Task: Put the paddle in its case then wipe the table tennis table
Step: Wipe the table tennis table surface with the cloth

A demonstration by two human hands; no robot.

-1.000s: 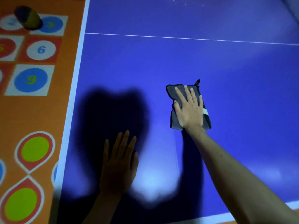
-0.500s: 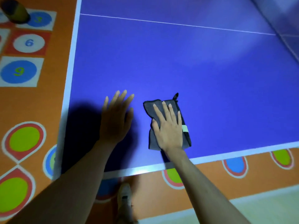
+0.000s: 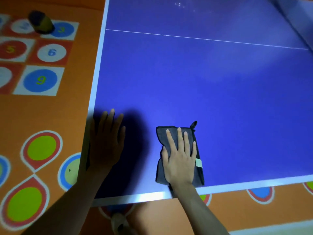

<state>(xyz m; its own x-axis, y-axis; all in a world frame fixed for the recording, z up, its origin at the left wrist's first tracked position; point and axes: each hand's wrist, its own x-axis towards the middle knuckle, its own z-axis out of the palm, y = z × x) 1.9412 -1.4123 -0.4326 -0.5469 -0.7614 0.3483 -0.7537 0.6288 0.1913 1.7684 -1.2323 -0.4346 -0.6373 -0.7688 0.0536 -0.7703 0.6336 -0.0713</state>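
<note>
The table tennis table [image 3: 211,85] is mid-wipe: the grey cloth [image 3: 176,138] has slid back beside the near edge under the flat, open right hand [image 3: 179,158]. Left hand [image 3: 106,141], open and empty, now braces the near-left corner. No paddle in view.

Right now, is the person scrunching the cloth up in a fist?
No, the right hand lies flat with straight fingers pressing the grey cloth onto the blue table.

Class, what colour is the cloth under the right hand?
Dark grey cloth, with a pale tag on its edge; the head view shows it.
</note>
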